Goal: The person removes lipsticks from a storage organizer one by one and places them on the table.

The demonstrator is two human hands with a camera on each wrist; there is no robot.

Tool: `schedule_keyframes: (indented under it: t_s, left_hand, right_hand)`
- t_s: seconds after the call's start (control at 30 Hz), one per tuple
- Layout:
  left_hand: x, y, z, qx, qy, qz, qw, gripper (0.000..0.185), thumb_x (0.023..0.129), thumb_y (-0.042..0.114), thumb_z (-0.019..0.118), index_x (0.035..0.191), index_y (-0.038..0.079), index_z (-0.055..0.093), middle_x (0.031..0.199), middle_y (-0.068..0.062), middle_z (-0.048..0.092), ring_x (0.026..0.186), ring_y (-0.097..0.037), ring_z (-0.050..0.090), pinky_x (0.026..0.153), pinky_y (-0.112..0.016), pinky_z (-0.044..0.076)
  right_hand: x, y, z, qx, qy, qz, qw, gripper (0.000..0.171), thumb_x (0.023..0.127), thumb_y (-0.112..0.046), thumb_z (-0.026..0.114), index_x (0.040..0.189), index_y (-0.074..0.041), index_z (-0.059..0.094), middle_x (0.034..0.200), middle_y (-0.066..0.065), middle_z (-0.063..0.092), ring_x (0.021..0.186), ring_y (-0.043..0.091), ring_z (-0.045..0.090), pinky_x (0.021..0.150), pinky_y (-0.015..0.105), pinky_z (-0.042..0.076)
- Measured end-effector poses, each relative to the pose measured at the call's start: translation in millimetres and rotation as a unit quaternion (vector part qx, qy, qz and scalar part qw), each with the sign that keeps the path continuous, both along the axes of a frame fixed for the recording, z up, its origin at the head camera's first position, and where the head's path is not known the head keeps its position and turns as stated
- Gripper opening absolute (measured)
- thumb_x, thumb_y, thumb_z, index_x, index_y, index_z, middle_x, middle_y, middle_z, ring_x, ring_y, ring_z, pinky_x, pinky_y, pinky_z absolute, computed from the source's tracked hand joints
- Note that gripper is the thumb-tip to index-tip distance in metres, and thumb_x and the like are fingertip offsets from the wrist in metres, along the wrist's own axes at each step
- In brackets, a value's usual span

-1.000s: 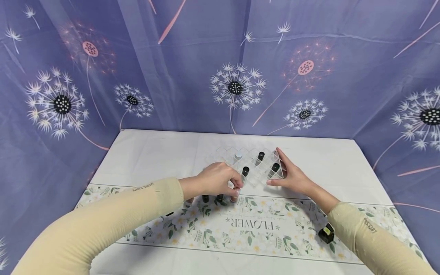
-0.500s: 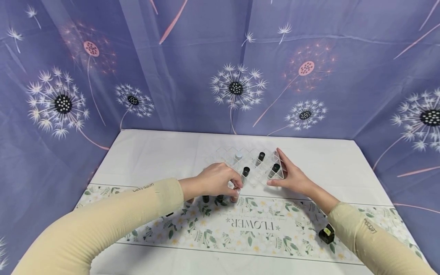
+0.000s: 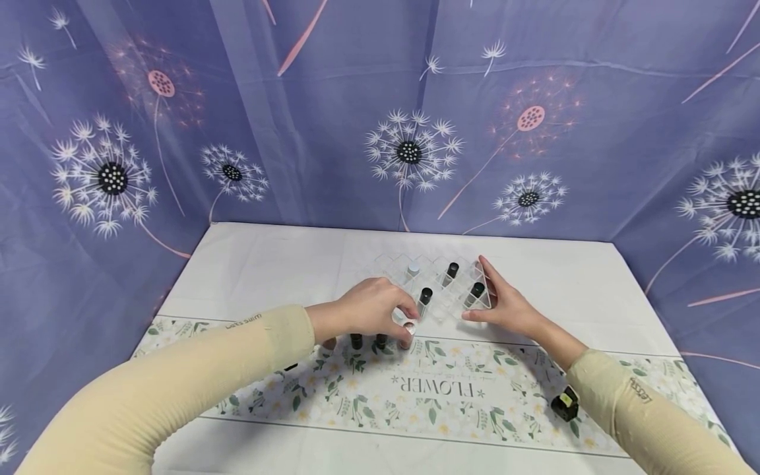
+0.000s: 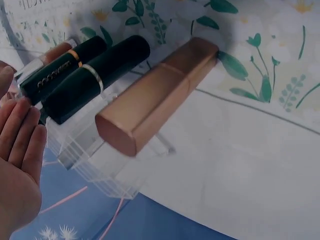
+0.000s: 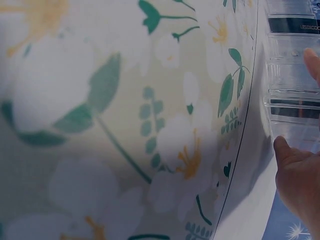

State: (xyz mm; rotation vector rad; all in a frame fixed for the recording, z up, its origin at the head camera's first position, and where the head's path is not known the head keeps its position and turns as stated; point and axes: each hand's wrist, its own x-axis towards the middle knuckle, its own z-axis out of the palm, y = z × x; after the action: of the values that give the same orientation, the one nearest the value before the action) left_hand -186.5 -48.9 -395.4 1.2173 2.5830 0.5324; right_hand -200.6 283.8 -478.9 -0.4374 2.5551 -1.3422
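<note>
In the head view my left hand (image 3: 375, 309) is at a clear-capped lipstick (image 3: 408, 336) standing on the floral cloth. Thumb and forefinger are on either side of its cap, slightly spread; contact is unclear. Beside it stand dark green lipsticks (image 4: 97, 80) and a rose-gold lipstick (image 4: 157, 97), large in the left wrist view. My right hand (image 3: 501, 302) grips the right end of a clear lipstick organizer (image 3: 439, 309), thumb in front and fingers behind. Black-capped lipsticks (image 3: 425, 295) and a pale-blue-capped lipstick (image 3: 412, 269) sit in its diamond compartments.
A floral runner (image 3: 439, 412) crosses the white table (image 3: 273, 264). A purple dandelion-print curtain (image 3: 332, 119) encloses the back and sides. A black boxy item (image 3: 565, 404) with a yellow-green mark is beside my right sleeve.
My left thumb and forefinger have spread slightly, showing more of the lipstick's clear cap. My right hand keeps its grip on the organizer, which has not visibly moved.
</note>
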Motion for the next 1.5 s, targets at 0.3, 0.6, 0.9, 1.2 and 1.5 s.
schedule_keyframes:
  t_s: [0.3, 0.6, 0.9, 1.2, 1.5]
  left_hand:
    - [-4.0, -9.0, 15.3, 0.009, -0.008, 0.018, 0.9998, 0.034, 0.088, 0.036, 0.091, 0.118, 0.022, 0.083, 0.116, 0.010, 0.080, 0.113, -0.014, 0.074, 0.102, -0.036, 0.056]
    - [-10.2, -20.3, 24.9, 0.024, 0.005, 0.031, 0.9992, 0.035, 0.086, 0.039, 0.092, 0.116, 0.024, 0.084, 0.118, 0.012, 0.080, 0.113, -0.012, 0.074, 0.100, -0.034, 0.057]
    - [-19.4, -31.4, 31.5, 0.035, 0.019, 0.039, 0.9984, 0.038, 0.086, 0.040, 0.092, 0.119, 0.023, 0.083, 0.119, 0.011, 0.080, 0.113, -0.011, 0.074, 0.099, -0.034, 0.057]
    - [-29.2, -42.0, 36.9, 0.054, 0.031, 0.058, 0.9963, 0.040, 0.086, 0.041, 0.091, 0.119, 0.021, 0.083, 0.119, 0.010, 0.080, 0.115, -0.014, 0.074, 0.101, -0.037, 0.057]
    - [-40.4, -40.0, 40.3, 0.054, 0.035, 0.070, 0.9955, 0.055, 0.083, 0.046, 0.092, 0.130, 0.021, 0.079, 0.129, 0.007, 0.077, 0.125, -0.018, 0.070, 0.107, -0.040, 0.054]
  right_hand:
    - [0.5, -0.7, 1.6, 0.002, 0.000, 0.001, 1.000, 0.129, 0.088, -0.019, 0.091, 0.173, -0.012, -0.005, 0.178, 0.022, 0.005, 0.159, 0.050, 0.022, 0.125, 0.060, 0.029]
    - [0.6, -0.6, 1.2, 0.004, 0.002, 0.003, 1.000, 0.128, 0.088, -0.019, 0.091, 0.173, -0.011, -0.005, 0.178, 0.023, 0.005, 0.158, 0.051, 0.022, 0.124, 0.060, 0.029]
    - [0.1, 0.1, -0.3, 0.000, -0.002, 0.001, 1.000, 0.129, 0.088, -0.019, 0.091, 0.173, -0.013, -0.005, 0.178, 0.023, 0.005, 0.159, 0.050, 0.021, 0.125, 0.060, 0.029]
    - [0.3, 0.3, -0.1, 0.001, -0.001, 0.002, 1.000, 0.129, 0.088, -0.020, 0.092, 0.173, -0.016, -0.005, 0.178, 0.022, 0.005, 0.158, 0.051, 0.021, 0.125, 0.062, 0.029]
    - [0.7, 0.2, 0.0, 0.000, 0.001, 0.001, 1.000, 0.129, 0.087, -0.020, 0.092, 0.173, -0.014, -0.004, 0.178, 0.023, 0.005, 0.158, 0.052, 0.021, 0.124, 0.061, 0.029]
